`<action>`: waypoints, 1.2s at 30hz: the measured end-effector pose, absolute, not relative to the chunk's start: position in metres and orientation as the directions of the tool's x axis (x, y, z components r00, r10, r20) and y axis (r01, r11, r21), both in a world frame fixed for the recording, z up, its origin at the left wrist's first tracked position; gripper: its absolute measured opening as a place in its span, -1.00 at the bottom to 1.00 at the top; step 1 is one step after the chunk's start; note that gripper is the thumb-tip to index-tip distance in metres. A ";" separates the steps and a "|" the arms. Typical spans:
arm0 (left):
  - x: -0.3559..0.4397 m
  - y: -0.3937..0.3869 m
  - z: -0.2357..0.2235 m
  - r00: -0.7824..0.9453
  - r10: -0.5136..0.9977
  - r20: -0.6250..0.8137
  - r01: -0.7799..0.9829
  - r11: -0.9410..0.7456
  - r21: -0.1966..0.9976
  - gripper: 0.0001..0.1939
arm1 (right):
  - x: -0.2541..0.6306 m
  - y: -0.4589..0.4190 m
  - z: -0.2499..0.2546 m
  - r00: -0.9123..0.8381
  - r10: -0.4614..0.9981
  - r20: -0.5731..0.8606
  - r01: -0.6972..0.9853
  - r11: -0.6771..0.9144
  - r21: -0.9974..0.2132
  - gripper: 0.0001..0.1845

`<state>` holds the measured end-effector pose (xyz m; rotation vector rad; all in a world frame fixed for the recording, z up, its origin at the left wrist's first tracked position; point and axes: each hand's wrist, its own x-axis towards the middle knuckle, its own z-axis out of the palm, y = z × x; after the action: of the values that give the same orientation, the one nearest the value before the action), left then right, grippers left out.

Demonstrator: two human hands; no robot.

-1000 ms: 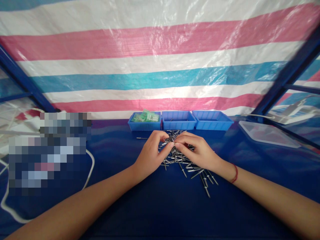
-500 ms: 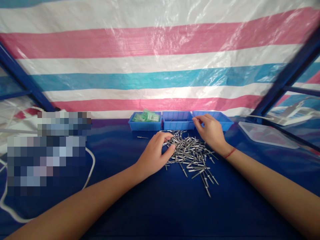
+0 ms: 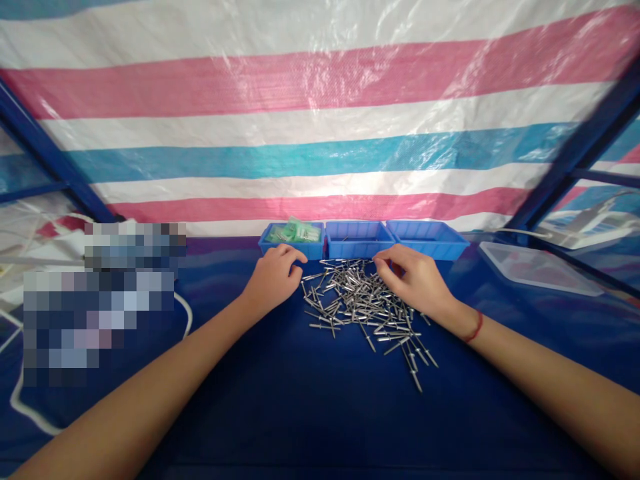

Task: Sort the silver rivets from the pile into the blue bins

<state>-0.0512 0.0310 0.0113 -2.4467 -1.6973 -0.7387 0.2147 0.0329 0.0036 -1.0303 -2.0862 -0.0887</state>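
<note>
A loose pile of silvery blind rivets (image 3: 355,293) lies on the dark blue table. My right hand (image 3: 413,277) reaches over the pile's right side, thumb and forefinger closed at the end of a rivet (image 3: 367,259) along its back edge. Left of the pile is my left hand (image 3: 274,279), low over the table, with thumb and forefinger slightly apart and nothing visible between them. What lies beneath that palm is hidden. Behind the hands stand three blue bins: the left bin (image 3: 293,251) holds green-tinted packets (image 3: 296,231), the middle bin (image 3: 359,250) a small rivet-like piece.
The right bin (image 3: 430,250) adjoins the middle one. A translucent plastic lid (image 3: 540,270) lies at right. A white cable (image 3: 30,412) curves around a blurred-out area at left. Blue frame posts (image 3: 575,143) flank a striped plastic sheet (image 3: 320,80) behind the table.
Both hands were together over the pile. My right hand went to the right bin, then returned to the pile's back edge. My left hand moved left, covering where a lone rivet lay.
</note>
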 end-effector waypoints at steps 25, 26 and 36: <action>-0.028 0.011 0.020 0.367 0.863 0.346 0.708 -0.500 0.498 -0.74 | 0.209 0.023 0.003 -0.511 0.637 0.577 0.644 0.728 -0.234 -0.78; -0.025 0.008 0.021 0.391 0.852 0.348 0.709 -0.520 0.477 -0.74 | 0.209 0.023 0.003 -0.509 0.638 0.578 0.644 0.728 -0.236 -0.78; -0.055 0.018 0.036 0.437 0.900 0.010 0.886 -0.432 0.171 -0.75 | 0.207 0.022 0.005 -0.522 0.632 0.572 0.635 0.736 -0.234 -0.78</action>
<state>-0.0553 0.0183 0.0362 -2.7788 -1.7386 -0.1635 0.2075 0.0217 0.0052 -0.9516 -2.2847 -0.0058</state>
